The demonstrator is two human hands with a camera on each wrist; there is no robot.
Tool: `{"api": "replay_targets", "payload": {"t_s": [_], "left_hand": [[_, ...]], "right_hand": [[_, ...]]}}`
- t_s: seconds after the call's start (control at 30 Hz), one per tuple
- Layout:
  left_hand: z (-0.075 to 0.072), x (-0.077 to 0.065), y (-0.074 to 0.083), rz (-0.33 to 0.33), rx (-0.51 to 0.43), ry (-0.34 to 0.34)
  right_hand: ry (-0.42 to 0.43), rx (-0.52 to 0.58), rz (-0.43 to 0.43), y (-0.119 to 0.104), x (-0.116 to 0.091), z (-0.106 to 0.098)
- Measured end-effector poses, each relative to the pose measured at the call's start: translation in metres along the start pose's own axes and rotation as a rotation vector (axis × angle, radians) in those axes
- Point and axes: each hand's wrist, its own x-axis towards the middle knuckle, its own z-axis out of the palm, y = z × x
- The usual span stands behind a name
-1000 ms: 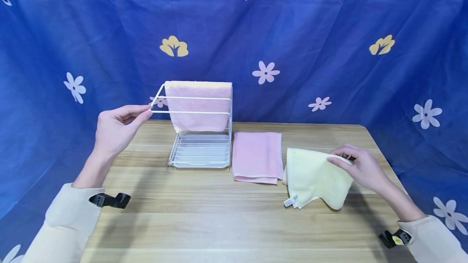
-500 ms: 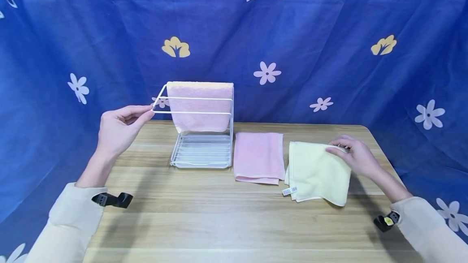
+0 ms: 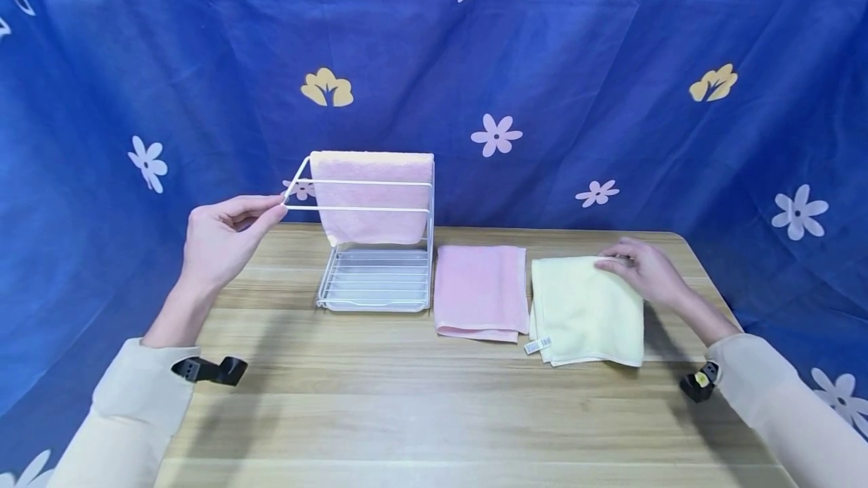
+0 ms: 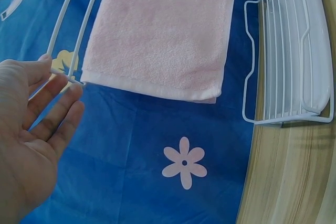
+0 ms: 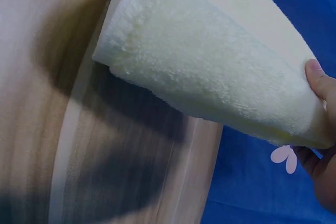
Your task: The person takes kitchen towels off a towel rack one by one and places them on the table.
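Observation:
With thumb and fingers, my left hand [image 3: 220, 243] pinches the upper left corner of a white wire rack [image 3: 359, 208], as the left wrist view also shows. Over the rack's back top bar hangs a folded pink towel [image 3: 369, 198]. My right hand [image 3: 644, 273] pinches the far right corner of a pale yellow towel [image 3: 588, 311]. Its near part lies low over the table, and a small white label sticks out at its near left. In the right wrist view the held edge of the yellow towel [image 5: 210, 56] is lifted off the wood.
A second pink towel [image 3: 480, 292], folded, lies between the rack and the yellow towel. The rack's base holds a white tray [image 3: 373, 281]. Behind the wooden table [image 3: 420, 405] hangs a blue patterned curtain [image 3: 407, 36].
My right hand has moved away from me and slightly left, drawing the yellow towel back and flatter beside the pink one. My left hand keeps its pinch on the rack.

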Motion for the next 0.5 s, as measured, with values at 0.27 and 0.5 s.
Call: {"api": "replay_targets", "payload": {"t_s": [0.27,0.5], "left_hand": [[0.001,0.001,-0.002,0.002,-0.015,0.001],[0.0,-0.001,0.0,0.007,0.015,-0.002]], "right_hand": [[-0.014,-0.011,-0.005,0.012,0.016,0.005],[-0.05,-0.014,0.037,0.023,0.024,0.009]]}}
